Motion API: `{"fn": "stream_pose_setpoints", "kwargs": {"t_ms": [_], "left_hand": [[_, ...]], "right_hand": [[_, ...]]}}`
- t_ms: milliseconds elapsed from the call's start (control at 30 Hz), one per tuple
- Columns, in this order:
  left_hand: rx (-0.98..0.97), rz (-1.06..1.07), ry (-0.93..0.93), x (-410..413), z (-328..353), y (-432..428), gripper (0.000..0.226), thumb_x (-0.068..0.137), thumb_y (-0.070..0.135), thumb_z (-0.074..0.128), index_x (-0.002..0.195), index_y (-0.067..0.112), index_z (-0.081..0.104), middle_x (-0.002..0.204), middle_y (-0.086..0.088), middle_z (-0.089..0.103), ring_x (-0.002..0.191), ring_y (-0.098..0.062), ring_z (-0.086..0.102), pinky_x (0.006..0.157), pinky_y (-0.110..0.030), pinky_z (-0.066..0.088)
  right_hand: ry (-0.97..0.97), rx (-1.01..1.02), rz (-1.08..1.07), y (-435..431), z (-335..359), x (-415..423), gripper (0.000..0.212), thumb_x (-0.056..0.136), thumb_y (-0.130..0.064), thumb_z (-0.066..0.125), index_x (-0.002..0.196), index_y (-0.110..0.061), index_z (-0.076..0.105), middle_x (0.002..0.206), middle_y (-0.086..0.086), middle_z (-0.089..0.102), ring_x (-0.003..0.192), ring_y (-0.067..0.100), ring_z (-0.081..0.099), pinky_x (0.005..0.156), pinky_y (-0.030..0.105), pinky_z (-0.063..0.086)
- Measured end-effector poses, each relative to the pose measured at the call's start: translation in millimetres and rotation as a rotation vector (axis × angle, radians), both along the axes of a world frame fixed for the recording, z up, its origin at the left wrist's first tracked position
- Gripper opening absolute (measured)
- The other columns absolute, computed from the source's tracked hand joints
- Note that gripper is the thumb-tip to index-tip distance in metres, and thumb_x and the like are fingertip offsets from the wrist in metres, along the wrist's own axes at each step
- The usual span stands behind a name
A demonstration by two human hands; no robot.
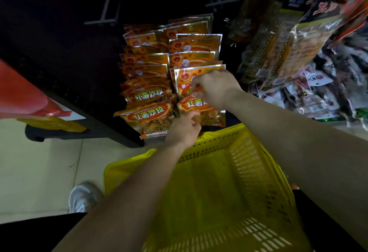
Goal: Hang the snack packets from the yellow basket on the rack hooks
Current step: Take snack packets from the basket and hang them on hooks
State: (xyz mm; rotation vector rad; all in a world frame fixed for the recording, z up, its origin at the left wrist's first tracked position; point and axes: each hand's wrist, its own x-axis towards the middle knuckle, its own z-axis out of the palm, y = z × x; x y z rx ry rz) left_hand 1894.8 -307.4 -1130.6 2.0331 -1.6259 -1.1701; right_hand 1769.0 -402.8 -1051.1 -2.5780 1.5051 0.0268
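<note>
Two bare hands work one orange foil snack packet (201, 110) with green lettering at a dark shop rack (79, 62), seen from the head camera. The right hand (216, 88) pinches the packet's top edge with curled fingers, and the left hand (184, 128) grips its lower edge. The packet sits at the front of the right-hand column of matching hanging packets (194, 44), beside a second column (147, 92) and just above the far rim of the yellow plastic mesh basket (249, 162). Grey metal rack hooks (107, 6) jut out higher up. Tan and dark bagged goods (278, 48) hang at right. One white shoe (83, 196) stands on the pale tiled floor (35, 162).
</note>
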Motion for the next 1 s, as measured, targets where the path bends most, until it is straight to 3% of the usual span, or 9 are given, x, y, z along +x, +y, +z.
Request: {"fn": "stream_pose_setpoints", "kwargs": {"t_ms": [100,167,233,333,433,567,667,833,1000], "left_hand": [[0.01,-0.047,0.005,0.8,-0.2,3.9,0.035,0.097,0.033,0.053,0.132,0.041,0.054,0.125,0.009,0.067,0.082,-0.018,0.067,0.077,-0.037,0.058],[0.017,-0.054,0.033,-0.5,-0.9,6.0,0.041,0.098,0.036,0.054,0.137,0.044,0.049,0.134,0.008,0.062,0.091,-0.023,0.069,0.083,-0.041,0.058],[0.025,-0.056,0.054,-2.2,-3.1,6.4,0.048,0.098,0.037,0.054,0.143,0.047,0.041,0.141,0.006,0.056,0.084,-0.022,0.069,0.079,-0.042,0.059],[0.038,-0.039,0.08,-4.1,-8.5,5.3,0.056,0.099,0.036,0.055,0.147,0.05,0.032,0.146,0.003,0.051,0.058,-0.008,0.061,0.059,-0.032,0.054],[0.053,-0.017,0.02,-5.3,-10.7,-2.8,0.057,0.099,0.04,0.053,0.149,0.051,0.028,0.149,0.001,0.051,0.053,-0.004,0.061,0.054,-0.027,0.051],[0.096,0.002,-0.026,-4.2,-7.5,-12.8,0.055,0.099,0.041,0.051,0.149,0.051,0.03,0.143,0.0,0.055,0.061,-0.011,0.066,0.056,-0.028,0.053],[0.112,-0.011,-0.034,-1.9,-3.7,-10.7,0.057,0.099,0.04,0.052,0.15,0.049,0.028,0.145,-0.001,0.054,0.058,-0.011,0.064,0.055,-0.028,0.052],[0.085,-0.03,0.03,6.8,15.2,-1.0,0.057,0.1,0.037,0.052,0.152,0.047,0.029,0.144,0.0,0.056,0.088,-0.017,0.07,0.083,-0.038,0.058],[0.056,-0.009,0.07,24.3,33.9,18.5,0.053,0.099,0.035,0.057,0.149,0.039,0.039,0.139,0.001,0.06,0.087,-0.009,0.061,0.079,-0.029,0.053]], "right_hand": [[0.055,-0.055,0.019,4.6,-4.9,-4.1,0.03,0.089,-0.042,0.065,0.118,-0.035,0.06,0.124,-0.001,0.062,0.12,0.027,0.052,0.103,0.044,0.035],[0.084,-0.073,0.006,4.5,-6.1,-10.1,0.041,0.085,-0.042,0.067,0.124,-0.032,0.056,0.129,0.001,0.058,0.123,0.028,0.049,0.103,0.045,0.034],[0.082,-0.073,-0.029,3.7,-6.5,-17.8,0.053,0.081,-0.045,0.069,0.128,-0.029,0.053,0.129,0.003,0.056,0.123,0.03,0.048,0.101,0.046,0.036],[0.073,-0.065,-0.07,4.1,-8.5,-28.2,0.072,0.074,-0.05,0.075,0.136,-0.028,0.045,0.134,0.006,0.052,0.126,0.033,0.045,0.102,0.049,0.037],[0.039,-0.104,-0.123,6.0,-12.9,-35.7,0.083,0.073,-0.05,0.077,0.142,-0.024,0.038,0.136,0.011,0.047,0.124,0.036,0.044,0.101,0.053,0.038],[-0.016,-0.152,-0.193,6.6,-13.7,-39.3,0.082,0.076,-0.044,0.076,0.142,-0.019,0.035,0.133,0.014,0.046,0.122,0.038,0.044,0.097,0.054,0.042],[-0.032,-0.137,-0.22,9.8,-11.2,-40.8,0.082,0.079,-0.041,0.074,0.145,-0.019,0.031,0.136,0.014,0.042,0.123,0.038,0.043,0.097,0.053,0.043],[0.001,-0.171,-0.21,28.0,-6.8,-43.5,0.073,0.079,-0.038,0.074,0.138,-0.015,0.037,0.132,0.015,0.044,0.12,0.039,0.044,0.094,0.052,0.045],[0.039,-0.16,-0.164,58.0,0.0,-40.0,0.058,0.079,-0.037,0.071,0.126,-0.016,0.045,0.123,0.012,0.048,0.113,0.036,0.046,0.088,0.049,0.046]]}}
